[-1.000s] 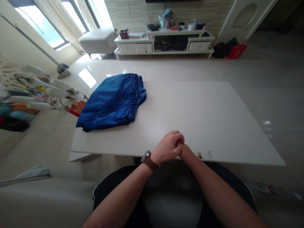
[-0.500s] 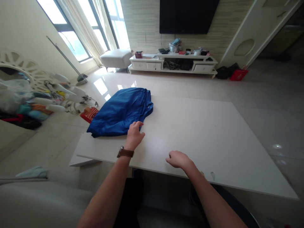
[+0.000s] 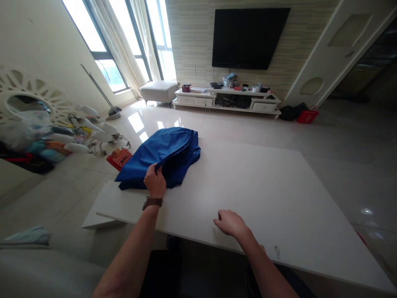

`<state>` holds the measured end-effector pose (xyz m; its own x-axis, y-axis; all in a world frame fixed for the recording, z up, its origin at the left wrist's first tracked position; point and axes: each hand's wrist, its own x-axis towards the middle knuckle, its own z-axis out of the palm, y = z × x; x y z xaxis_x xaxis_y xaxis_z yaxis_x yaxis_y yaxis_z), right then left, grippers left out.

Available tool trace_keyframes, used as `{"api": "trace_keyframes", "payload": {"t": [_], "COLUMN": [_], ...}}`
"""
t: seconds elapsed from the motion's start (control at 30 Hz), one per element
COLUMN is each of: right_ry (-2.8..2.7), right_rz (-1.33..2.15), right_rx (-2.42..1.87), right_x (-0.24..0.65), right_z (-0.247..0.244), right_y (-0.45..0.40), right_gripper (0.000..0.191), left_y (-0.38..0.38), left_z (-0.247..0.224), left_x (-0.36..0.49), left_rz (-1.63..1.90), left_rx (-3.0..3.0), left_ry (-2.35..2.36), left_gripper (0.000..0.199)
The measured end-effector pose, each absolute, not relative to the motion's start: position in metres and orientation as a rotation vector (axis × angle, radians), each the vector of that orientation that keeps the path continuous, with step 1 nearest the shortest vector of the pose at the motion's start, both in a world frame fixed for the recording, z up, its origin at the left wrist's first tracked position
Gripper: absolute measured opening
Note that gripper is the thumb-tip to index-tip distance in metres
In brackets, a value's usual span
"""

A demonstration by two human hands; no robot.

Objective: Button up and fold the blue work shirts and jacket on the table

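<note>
A stack of blue cloth (image 3: 155, 149), apparently folded garments, lies at the left end of the white table (image 3: 248, 186). My left hand (image 3: 155, 181), with a brown-strapped watch on the wrist, pinches the near edge of the top blue layer. That edge is lifted, and a dark gap shows between it and the layers below. Over the table's near side, my right hand (image 3: 230, 222) is loosely curled, apart from the cloth, with nothing visible in it. The inside of its fingers is mostly hidden.
An orange-red patterned item (image 3: 119, 158) sits just beyond the table's left end. Bags and a white ornate mirror frame (image 3: 40, 89) crowd the left side. A low white TV cabinet (image 3: 194, 100) stands at the far wall. A grey sofa (image 3: 46, 273) is at lower left.
My left hand has moved left and taken hold of the blue cloth's top layer, raising its edge. The right hand stays nearly in place. The camera view has tilted up.
</note>
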<state>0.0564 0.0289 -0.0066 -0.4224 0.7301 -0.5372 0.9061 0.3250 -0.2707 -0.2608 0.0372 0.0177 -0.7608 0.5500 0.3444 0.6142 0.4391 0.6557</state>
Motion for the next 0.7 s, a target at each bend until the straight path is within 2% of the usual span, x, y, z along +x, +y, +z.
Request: {"api": "trace_keyframes", "payload": {"t": [0.1, 0.2, 0.27, 0.33, 0.37, 0.57, 0.63, 0.7], "right_ry": [2.434, 2.510, 2.336, 2.118, 2.027, 1.422, 1.409, 1.636], "right_rz": [-0.980, -1.755, -2.331, -2.651, -2.729, -2.976, -2.918, -2.825], "right_rx": [1.583, 1.580, 1.569, 1.660, 1.736, 1.911, 2.033, 2.221], "right_x": [0.051, 0.043, 0.041, 0.043, 0.046, 0.061, 0.065, 0.071], "right_z": [-0.006, 0.001, 0.010, 0.018, 0.020, -0.009, -0.022, -0.027], "right_y": [0.030, 0.033, 0.036, 0.041, 0.044, 0.065, 0.073, 0.079], "right_gripper": [0.039, 0.053, 0.070, 0.083, 0.083, 0.039, 0.028, 0.026], "left_y": [0.029, 0.015, 0.006, -0.002, -0.005, -0.007, -0.005, -0.003], "left_z": [0.033, 0.036, 0.033, 0.029, 0.027, 0.013, 0.012, 0.016], "left_x": [-0.219, -0.166, -0.135, -0.113, -0.105, -0.078, -0.073, -0.069], "left_rz": [-1.486, -1.662, -1.651, -1.510, -1.415, -1.025, -1.010, -1.068], "left_rx": [-1.196, -1.612, -1.968, -2.339, -2.496, -2.949, -2.989, -3.032], "left_ry": [-2.287, -1.986, -1.813, -1.677, -1.626, -1.487, -1.487, -1.480], "left_gripper": [0.030, 0.024, 0.025, 0.022, 0.021, 0.013, 0.013, 0.017]}}
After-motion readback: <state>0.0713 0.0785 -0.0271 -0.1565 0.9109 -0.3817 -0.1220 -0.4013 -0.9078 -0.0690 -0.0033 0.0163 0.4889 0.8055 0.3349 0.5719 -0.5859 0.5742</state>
